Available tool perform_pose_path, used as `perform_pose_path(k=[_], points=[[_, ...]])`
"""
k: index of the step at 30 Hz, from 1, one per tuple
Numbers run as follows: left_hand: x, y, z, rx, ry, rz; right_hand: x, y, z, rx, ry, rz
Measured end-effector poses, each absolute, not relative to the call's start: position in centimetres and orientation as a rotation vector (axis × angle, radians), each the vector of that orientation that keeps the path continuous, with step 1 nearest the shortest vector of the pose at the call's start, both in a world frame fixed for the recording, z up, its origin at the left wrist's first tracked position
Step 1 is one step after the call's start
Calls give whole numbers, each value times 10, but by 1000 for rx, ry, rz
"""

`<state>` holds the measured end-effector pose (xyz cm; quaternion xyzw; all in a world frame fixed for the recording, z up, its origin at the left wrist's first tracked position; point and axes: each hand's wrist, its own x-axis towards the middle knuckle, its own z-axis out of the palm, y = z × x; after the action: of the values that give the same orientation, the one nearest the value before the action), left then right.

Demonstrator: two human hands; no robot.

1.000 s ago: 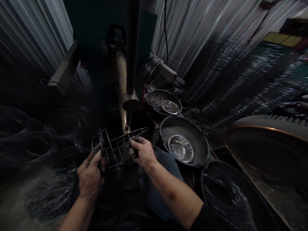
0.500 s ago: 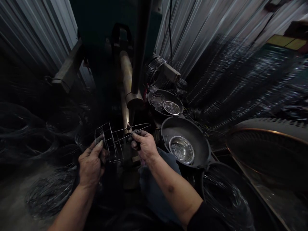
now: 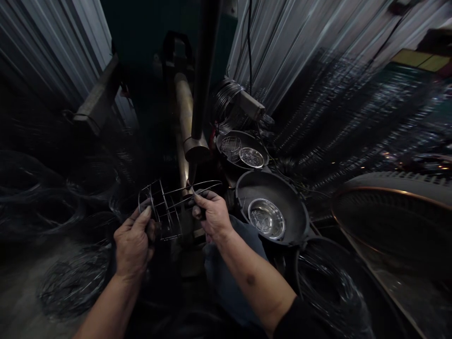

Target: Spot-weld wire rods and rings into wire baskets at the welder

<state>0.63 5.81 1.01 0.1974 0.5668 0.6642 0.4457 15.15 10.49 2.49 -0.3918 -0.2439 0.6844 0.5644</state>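
My left hand (image 3: 132, 235) pinches the rounded left end of a wire frame (image 3: 165, 207), made of thin metal rods bent into hoops and crossbars. At the frame's right side, the fingers of my right hand (image 3: 210, 212) are closed at a long curved wire. Whether a small separate piece is also between those fingers, I cannot tell. Right beside my right fingertips, the frame meets the narrow tip of a machine's metal rod (image 3: 191, 174). A thick brass-coloured cylinder (image 3: 185, 108) runs back from there into the machine.
To the right, a black pan (image 3: 243, 193) holds a steel bowl (image 3: 266, 219) of small metal pieces. Behind it sits another pan with a bowl and wire grid. Wire coils (image 3: 74, 278) lie at lower left; a large copper-rimmed round object (image 3: 381, 188) stands right.
Both hands and the wire frame stay almost in the same place. The view has shifted slightly.
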Motion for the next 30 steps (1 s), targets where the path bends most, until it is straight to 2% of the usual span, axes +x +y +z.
perform_pose_path(k=[25, 27, 30], points=[[10, 61, 14, 547, 1416, 1669, 150, 110, 21, -920, -582, 1602], [9, 61, 14, 539, 1403, 1673, 156, 108, 22, -1016, -733, 1536], [7, 62, 13, 534, 1392, 1690, 169, 106, 22, -1189, -1027, 1173]])
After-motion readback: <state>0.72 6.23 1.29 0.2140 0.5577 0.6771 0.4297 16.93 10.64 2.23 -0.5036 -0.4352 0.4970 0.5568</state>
